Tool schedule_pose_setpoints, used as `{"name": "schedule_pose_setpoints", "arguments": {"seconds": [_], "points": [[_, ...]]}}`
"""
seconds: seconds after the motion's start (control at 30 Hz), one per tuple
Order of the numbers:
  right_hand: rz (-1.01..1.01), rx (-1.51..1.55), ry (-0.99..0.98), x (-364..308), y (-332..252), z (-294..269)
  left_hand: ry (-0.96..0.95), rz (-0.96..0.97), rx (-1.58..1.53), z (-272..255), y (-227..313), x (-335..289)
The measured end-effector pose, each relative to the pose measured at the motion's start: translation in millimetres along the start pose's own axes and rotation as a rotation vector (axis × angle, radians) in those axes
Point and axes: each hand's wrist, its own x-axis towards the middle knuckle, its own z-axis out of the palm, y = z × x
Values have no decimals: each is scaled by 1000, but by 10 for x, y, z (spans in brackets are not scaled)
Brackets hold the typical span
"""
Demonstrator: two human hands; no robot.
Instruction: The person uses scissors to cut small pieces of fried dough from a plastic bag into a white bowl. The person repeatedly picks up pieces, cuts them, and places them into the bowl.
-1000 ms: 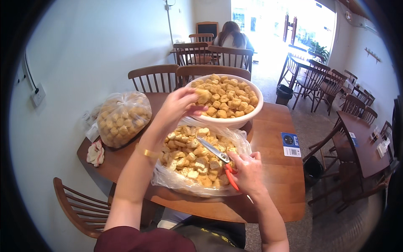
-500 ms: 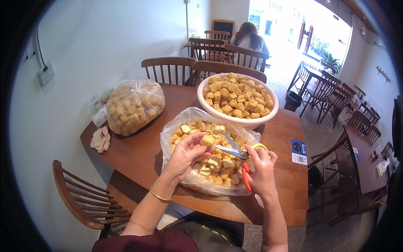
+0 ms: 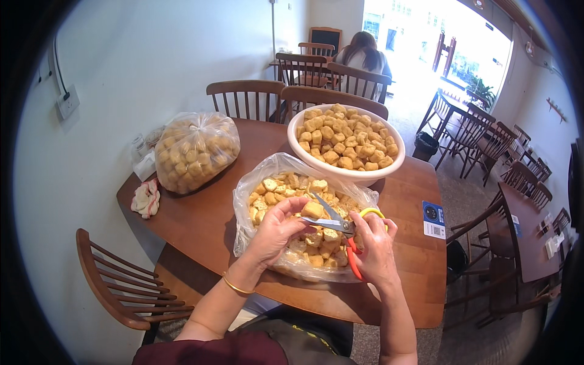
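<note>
Over an open clear plastic bag [image 3: 243, 210], my left hand [image 3: 275, 234] pinches a golden tofu puff [image 3: 312, 210] between thumb and fingers. My right hand [image 3: 376, 246] grips a pair of scissors [image 3: 344, 227] with one red and one yellow handle loop. The blades are spread and point left, one passing behind the puff and the other along its lower edge. Below lie many tofu puffs [image 3: 316, 249] in the bag, several with pale insides showing.
A white bowl [image 3: 398, 159] heaped with whole puffs stands behind the bag. At the left are a tied bag of puffs [image 3: 198, 149] and a white glove [image 3: 146, 199]. A blue-and-white card [image 3: 433, 219] lies at the table's right edge. Chairs surround the table; a person [image 3: 364, 58] sits farther back.
My left hand has moved slightly right with the puff, bringing it between the spread scissor blades. My right hand has shifted a little, and the scissors remain spread.
</note>
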Motion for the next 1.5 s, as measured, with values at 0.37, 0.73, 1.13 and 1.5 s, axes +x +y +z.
{"name": "schedule_pose_setpoints", "arguments": {"seconds": [0.37,0.73,1.13,1.5], "points": [[6,45,-45,-4,-28,-63,-24,22,56,-8,-31,22],[91,108,-178,-5,-34,-111,41,-12,21,-30,-9,3],[41,-10,-34,-6,-8,-75,77,15,-117,-24,40,15],[12,51,-25,-16,-3,-48,-12,25,-109,44,-99,38]]}}
